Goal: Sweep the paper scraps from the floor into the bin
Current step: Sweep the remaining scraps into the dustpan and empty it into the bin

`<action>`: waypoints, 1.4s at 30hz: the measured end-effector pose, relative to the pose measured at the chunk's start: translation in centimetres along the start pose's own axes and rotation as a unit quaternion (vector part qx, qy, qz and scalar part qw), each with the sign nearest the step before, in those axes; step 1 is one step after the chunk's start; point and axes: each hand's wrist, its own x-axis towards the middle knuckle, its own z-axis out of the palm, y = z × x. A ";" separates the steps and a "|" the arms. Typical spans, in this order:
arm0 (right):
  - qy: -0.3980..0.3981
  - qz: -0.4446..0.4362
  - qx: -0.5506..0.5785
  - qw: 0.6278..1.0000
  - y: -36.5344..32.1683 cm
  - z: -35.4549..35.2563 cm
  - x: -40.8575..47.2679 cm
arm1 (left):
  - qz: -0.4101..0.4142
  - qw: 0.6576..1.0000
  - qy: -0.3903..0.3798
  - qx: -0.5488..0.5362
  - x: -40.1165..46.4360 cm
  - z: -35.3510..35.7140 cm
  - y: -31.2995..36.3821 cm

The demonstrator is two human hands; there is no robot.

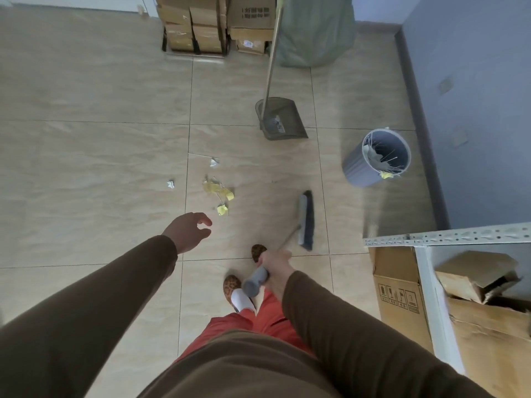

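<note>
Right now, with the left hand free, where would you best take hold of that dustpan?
By its long handle, which stands upright from the dustpan, so no bending is needed. Come from the near side, fingers wrapping the pole. The left hand hangs empty; the right hand holds the broom.

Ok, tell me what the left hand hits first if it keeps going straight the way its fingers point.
Probably the yellow paper scraps. The left hand is open and empty, fingers aimed forward and a little right, with only bare floor between. The hand's height above the floor is unclear, so it might pass over them.
</note>
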 end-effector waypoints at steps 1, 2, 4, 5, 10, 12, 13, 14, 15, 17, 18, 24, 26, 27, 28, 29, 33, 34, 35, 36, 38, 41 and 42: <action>-0.020 0.011 0.002 1.000 0.2 1.3 -1.0 | -0.001 1.000 0.003 0.001 -0.1 -0.2 -0.2; -0.041 0.018 0.000 0.999 0.3 2.5 -1.7 | -0.001 1.000 0.007 0.001 -0.1 -0.4 -0.3; -0.091 0.029 -0.003 0.995 0.0 4.3 -2.3 | -0.003 1.000 0.016 -0.003 -0.2 -0.7 -0.5; -0.111 0.037 -0.008 0.993 -0.5 5.0 -2.5 | -0.003 1.000 0.019 -0.004 -0.2 -0.8 -0.6; -0.188 0.052 -0.015 0.981 -3.4 5.8 -3.7 | 0.002 1.000 0.025 0.004 -0.8 -1.6 -0.9; -0.208 0.049 -0.030 0.976 -4.0 5.0 -4.0 | 0.002 1.000 0.031 0.000 -1.0 -2.2 -1.3; -0.215 0.050 -0.035 0.975 -4.3 4.3 -4.2 | -0.001 0.999 0.035 -0.005 -1.1 -2.6 -1.7; -0.220 0.053 -0.036 0.973 -4.5 3.6 -4.2 | -0.006 0.999 0.038 -0.008 -1.2 -2.9 -2.1; -0.224 0.052 -0.031 0.973 -4.8 2.8 -4.3 | -0.012 0.999 0.040 -0.009 -1.3 -3.2 -2.5; -0.227 0.040 -0.033 0.972 -5.4 1.4 -5.2 | -0.022 0.999 0.040 -0.002 -1.6 -3.8 -3.5; -0.225 0.032 -0.038 0.973 -5.7 0.8 -5.8 | -0.027 0.999 0.039 0.004 -1.8 -4.1 -4.0; -0.266 0.011 -0.116 0.957 -7.0 -0.7 -11.7 | -0.062 0.997 0.052 0.012 -2.9 -5.0 -6.8; -0.275 0.013 -0.150 0.949 -7.0 -0.3 -12.4 | -0.070 0.996 0.057 0.005 -3.1 -5.3 -7.4; -0.283 0.020 -0.166 0.944 -7.0 0.2 -12.4 | -0.074 0.996 0.059 0.002 -3.1 -5.4 -7.6; -0.296 0.031 -0.177 0.938 -7.1 1.0 -12.2 | -0.078 0.995 0.060 0.000 -3.2 -5.5 -7.9; -0.312 0.047 -0.180 0.932 -7.3 2.0 -11.7 | -0.082 0.995 0.062 0.001 -3.3 -5.6 -8.1; -0.385 0.126 -0.187 0.895 -7.8 8.7 -7.9 | -0.100 0.993 0.064 -0.001 -3.4 -6.3 -9.2; -0.395 0.145 -0.190 0.887 -7.8 10.8 -6.5 | -0.106 0.992 0.067 -0.005 -3.4 -6.5 -9.6; -0.398 0.163 -0.188 0.883 -8.0 12.8 -5.0 | -0.114 0.991 0.070 -0.010 -3.4 -6.9 -9.9; -0.395 0.176 -0.183 0.883 -8.3 14.6 -3.4 | -0.123 0.990 0.073 -0.014 -3.3 -7.3 -10.2; -0.384 0.185 -0.179 0.887 -9.6 17.0 -0.6 | -0.140 0.987 0.076 -0.017 -2.9 -8.1 -10.6; -0.365 0.188 -0.182 0.894 -13.9 16.9 2.8 | -0.155 0.984 0.085 -0.033 -1.5 -9.6 -10.7; -0.350 0.178 -0.196 0.898 -15.8 16.0 3.6 | -0.156 0.983 0.088 -0.039 -0.9 -10.1 -10.7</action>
